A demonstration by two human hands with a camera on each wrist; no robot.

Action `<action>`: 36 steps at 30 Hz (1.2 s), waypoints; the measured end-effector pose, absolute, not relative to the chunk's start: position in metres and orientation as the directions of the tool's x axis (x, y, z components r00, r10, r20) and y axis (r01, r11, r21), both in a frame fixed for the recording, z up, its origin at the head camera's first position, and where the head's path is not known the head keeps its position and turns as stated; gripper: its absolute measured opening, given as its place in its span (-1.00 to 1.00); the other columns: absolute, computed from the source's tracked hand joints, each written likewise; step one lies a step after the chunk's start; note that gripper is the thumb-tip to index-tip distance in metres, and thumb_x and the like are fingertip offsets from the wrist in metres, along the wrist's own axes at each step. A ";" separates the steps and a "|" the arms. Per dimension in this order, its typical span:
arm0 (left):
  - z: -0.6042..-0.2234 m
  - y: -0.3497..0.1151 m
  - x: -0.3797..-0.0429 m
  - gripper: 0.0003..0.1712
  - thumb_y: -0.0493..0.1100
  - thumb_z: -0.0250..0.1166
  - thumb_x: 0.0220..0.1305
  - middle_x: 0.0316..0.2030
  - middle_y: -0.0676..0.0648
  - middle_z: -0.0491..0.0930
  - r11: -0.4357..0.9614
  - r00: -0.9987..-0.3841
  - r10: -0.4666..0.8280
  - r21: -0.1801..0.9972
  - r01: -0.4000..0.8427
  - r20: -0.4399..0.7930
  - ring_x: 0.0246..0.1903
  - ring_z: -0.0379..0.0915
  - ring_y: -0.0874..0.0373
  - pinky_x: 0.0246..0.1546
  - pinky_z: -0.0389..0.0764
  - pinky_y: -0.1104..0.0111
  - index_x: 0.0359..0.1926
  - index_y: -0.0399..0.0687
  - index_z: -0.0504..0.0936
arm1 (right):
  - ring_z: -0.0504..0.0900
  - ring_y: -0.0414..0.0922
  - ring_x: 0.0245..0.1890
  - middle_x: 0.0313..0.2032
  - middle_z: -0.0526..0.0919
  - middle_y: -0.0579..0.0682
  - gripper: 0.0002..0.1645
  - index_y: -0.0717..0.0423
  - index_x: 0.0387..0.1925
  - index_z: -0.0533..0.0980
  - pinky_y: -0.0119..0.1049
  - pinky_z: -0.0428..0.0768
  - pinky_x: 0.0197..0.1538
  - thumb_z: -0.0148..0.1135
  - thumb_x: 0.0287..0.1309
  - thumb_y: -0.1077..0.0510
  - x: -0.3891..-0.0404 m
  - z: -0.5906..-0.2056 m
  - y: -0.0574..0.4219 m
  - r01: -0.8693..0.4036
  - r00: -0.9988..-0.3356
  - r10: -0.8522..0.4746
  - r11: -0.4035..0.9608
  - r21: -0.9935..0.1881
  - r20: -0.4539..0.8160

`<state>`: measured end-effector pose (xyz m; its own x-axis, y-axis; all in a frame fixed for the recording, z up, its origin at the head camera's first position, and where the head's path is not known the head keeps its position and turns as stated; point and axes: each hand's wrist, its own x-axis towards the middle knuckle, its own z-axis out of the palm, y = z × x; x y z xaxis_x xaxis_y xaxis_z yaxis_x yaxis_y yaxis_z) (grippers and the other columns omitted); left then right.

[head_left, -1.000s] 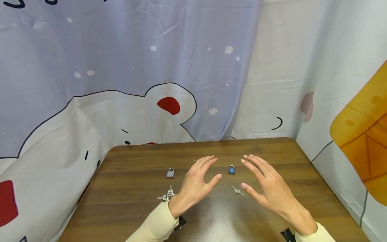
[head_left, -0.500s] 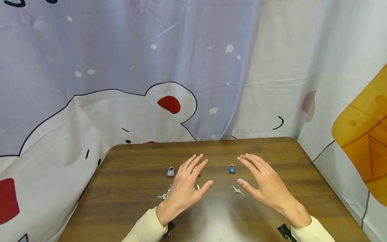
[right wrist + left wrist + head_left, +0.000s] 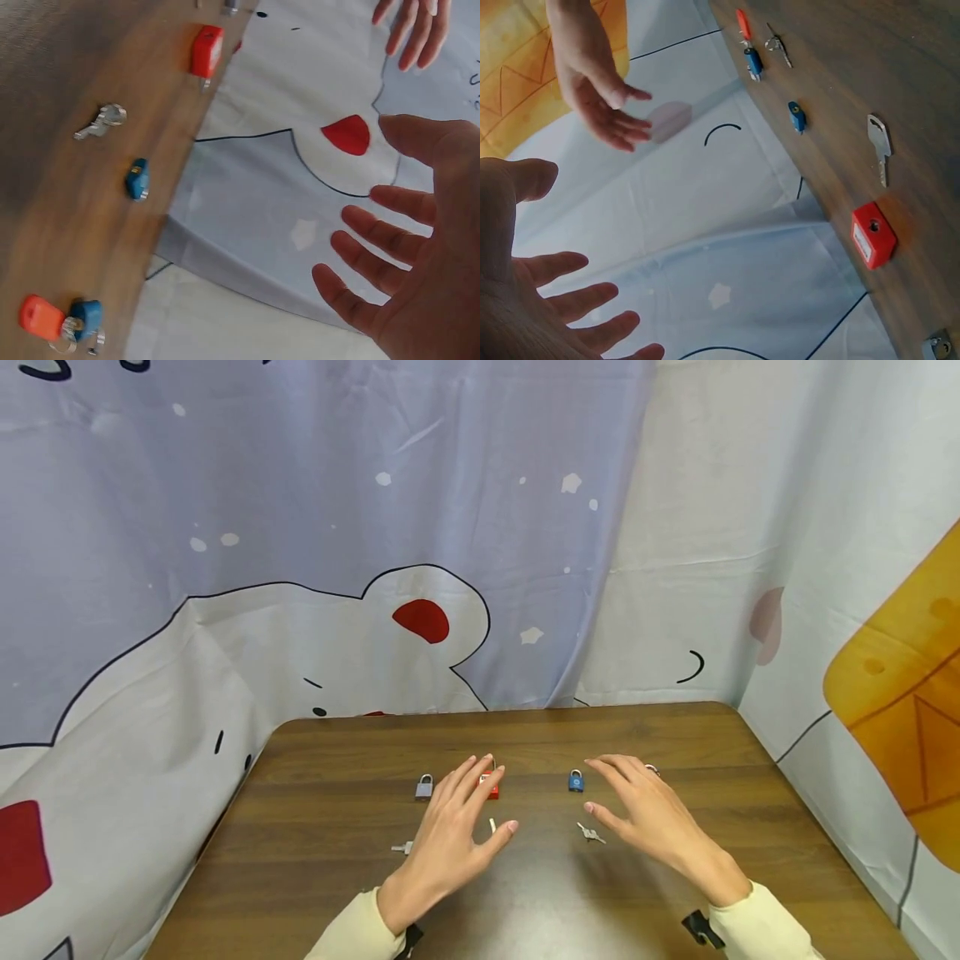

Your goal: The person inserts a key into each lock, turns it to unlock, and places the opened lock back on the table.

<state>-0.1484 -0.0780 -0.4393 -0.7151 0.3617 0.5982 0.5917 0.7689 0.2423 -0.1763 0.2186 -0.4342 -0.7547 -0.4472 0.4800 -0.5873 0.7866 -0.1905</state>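
Note:
Both hands hover above the table with spread, relaxed fingers and hold nothing. My left hand (image 3: 447, 839) is nearest a red padlock (image 3: 493, 793), which its fingertips partly cover in the head view, and a grey padlock (image 3: 423, 789). A silver key (image 3: 402, 847) shows beside its wrist; more there is hidden. Beneath the right hand (image 3: 656, 818), to its left, lie a blue padlock (image 3: 576, 782) and a small bunch of keys (image 3: 591, 833). Largely behind that hand, the right wrist view shows a second blue padlock (image 3: 88, 316) beside an orange-red piece (image 3: 41, 316) with a ring.
The brown wooden table (image 3: 540, 893) has rounded far corners. A printed curtain (image 3: 315, 510) hangs right behind it and along the right side. One silver key (image 3: 879, 139) lies in front of the red padlock in the left wrist view.
My left hand has shifted left, uncovering the red padlock and covering more of the keys at the left. The right hand has drifted slightly left and toward me. The padlocks stay put.

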 end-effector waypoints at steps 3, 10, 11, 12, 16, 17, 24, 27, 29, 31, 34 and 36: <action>-0.442 -0.079 -0.147 -0.22 0.19 0.33 0.17 0.40 -0.01 0.33 0.771 -0.716 0.359 0.242 0.589 0.598 0.39 0.25 -0.08 0.37 0.29 -0.02 0.38 0.10 0.38 | 0.56 0.01 0.11 0.09 0.59 -0.02 -0.31 0.02 0.22 0.47 0.03 0.56 0.12 0.40 0.09 -0.13 -0.180 -0.443 0.219 -0.560 -0.785 -0.440 0.805 -0.196 0.436; -0.448 -0.083 -0.146 -0.21 0.17 0.36 0.13 0.41 0.01 0.33 0.772 -0.705 0.357 0.233 0.592 0.612 0.39 0.26 -0.07 0.34 0.32 -0.04 0.37 0.13 0.38 | 0.60 0.00 0.05 0.00 0.63 -0.04 -0.40 0.06 0.10 0.55 -0.01 0.62 0.03 0.44 0.06 -0.10 -0.186 -0.462 0.218 -0.492 -0.854 -0.423 0.847 -0.202 0.304; -0.449 -0.083 -0.146 -0.21 0.17 0.37 0.13 0.41 0.01 0.32 0.772 -0.705 0.357 0.231 0.592 0.612 0.39 0.26 -0.06 0.34 0.32 -0.04 0.36 0.13 0.39 | 0.60 0.00 0.03 -0.01 0.63 -0.04 -0.41 0.06 0.09 0.56 -0.02 0.62 0.02 0.44 0.07 -0.10 -0.187 -0.465 0.218 -0.485 -0.860 -0.422 0.852 -0.199 0.288; -0.449 -0.084 -0.145 -0.21 0.17 0.37 0.12 0.41 0.01 0.32 0.773 -0.707 0.357 0.232 0.590 0.611 0.39 0.26 -0.06 0.34 0.32 -0.04 0.36 0.13 0.39 | 0.61 -0.01 0.02 -0.02 0.64 -0.04 -0.43 0.06 0.07 0.57 -0.02 0.62 0.01 0.44 0.06 -0.09 -0.188 -0.468 0.218 -0.479 -0.865 -0.420 0.855 -0.202 0.274; -0.451 -0.086 -0.145 -0.23 0.19 0.35 0.15 0.42 0.03 0.31 0.778 -0.722 0.351 0.242 0.579 0.596 0.40 0.24 -0.06 0.35 0.30 -0.06 0.36 0.12 0.39 | 0.62 0.02 0.00 -0.05 0.65 -0.03 -0.49 0.06 0.03 0.59 0.01 0.62 0.00 0.44 0.06 -0.04 -0.192 -0.478 0.219 -0.455 -0.884 -0.407 0.861 -0.229 0.229; -0.452 -0.086 -0.145 -0.23 0.19 0.34 0.16 0.42 0.03 0.30 0.781 -0.728 0.349 0.247 0.574 0.590 0.40 0.24 -0.05 0.36 0.30 -0.05 0.36 0.12 0.40 | 0.62 0.02 0.00 -0.04 0.65 -0.03 -0.50 0.05 0.03 0.59 0.04 0.61 -0.01 0.44 0.06 -0.04 -0.193 -0.481 0.219 -0.446 -0.890 -0.400 0.863 -0.237 0.216; -0.453 -0.088 -0.146 -0.25 0.18 0.35 0.15 0.41 0.03 0.33 0.787 -0.739 0.339 0.255 0.562 0.582 0.40 0.25 -0.05 0.36 0.30 -0.06 0.35 0.10 0.42 | 0.62 0.04 -0.02 -0.10 0.65 -0.05 -0.55 0.07 -0.02 0.60 0.03 0.60 0.01 0.44 0.07 -0.03 -0.199 -0.497 0.220 -0.430 -0.903 -0.405 0.862 -0.269 0.144; -0.454 -0.089 -0.146 -0.25 0.18 0.36 0.15 0.39 0.00 0.35 0.789 -0.742 0.338 0.255 0.559 0.579 0.39 0.26 -0.05 0.35 0.31 -0.05 0.33 0.08 0.44 | 0.63 0.01 -0.08 -0.18 0.64 -0.08 -0.60 0.05 -0.10 0.62 -0.01 0.60 -0.02 0.45 0.05 -0.02 -0.200 -0.501 0.218 -0.431 -0.902 -0.407 0.862 -0.268 0.142; -0.456 -0.089 -0.146 -0.24 0.19 0.36 0.15 0.37 -0.02 0.38 0.791 -0.748 0.337 0.258 0.554 0.572 0.39 0.27 -0.06 0.35 0.32 -0.04 0.33 0.07 0.44 | 0.63 -0.02 -0.12 -0.22 0.63 -0.11 -0.65 0.04 -0.15 0.62 -0.04 0.60 -0.05 0.46 0.03 -0.01 -0.200 -0.503 0.217 -0.426 -0.905 -0.404 0.863 -0.272 0.137; -0.457 -0.089 -0.145 -0.24 0.19 0.35 0.15 0.37 -0.04 0.39 0.794 -0.753 0.337 0.259 0.550 0.566 0.39 0.28 -0.06 0.35 0.32 -0.02 0.34 0.07 0.44 | 0.62 -0.08 -0.18 -0.27 0.61 -0.14 -0.69 0.01 -0.20 0.62 -0.09 0.59 -0.09 0.46 0.03 0.00 -0.201 -0.505 0.216 -0.417 -0.909 -0.398 0.865 -0.279 0.124; -0.460 -0.090 -0.144 -0.24 0.19 0.34 0.16 0.37 -0.02 0.39 0.795 -0.759 0.341 0.261 0.548 0.555 0.40 0.26 -0.03 0.36 0.33 0.00 0.35 0.09 0.42 | 0.55 -0.18 -0.30 -0.36 0.56 -0.17 -0.72 0.00 -0.25 0.60 -0.19 0.54 -0.22 0.46 0.03 0.01 -0.201 -0.507 0.214 -0.395 -0.918 -0.386 0.870 -0.296 0.092; -0.461 -0.089 -0.144 -0.25 0.19 0.34 0.16 0.37 0.00 0.39 0.792 -0.757 0.345 0.260 0.552 0.554 0.40 0.26 -0.02 0.35 0.34 0.00 0.35 0.09 0.43 | 0.48 -0.22 -0.37 -0.41 0.52 -0.18 -0.73 0.00 -0.26 0.59 -0.24 0.48 -0.29 0.46 0.03 0.02 -0.202 -0.509 0.213 -0.383 -0.922 -0.379 0.871 -0.309 0.074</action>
<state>-0.1438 -0.0894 -0.4607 -0.7572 0.3453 0.5544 0.5518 0.7924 0.2601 -0.2019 0.2129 -0.5086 -0.9225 -0.3788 0.0744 -0.3825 0.8708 -0.3088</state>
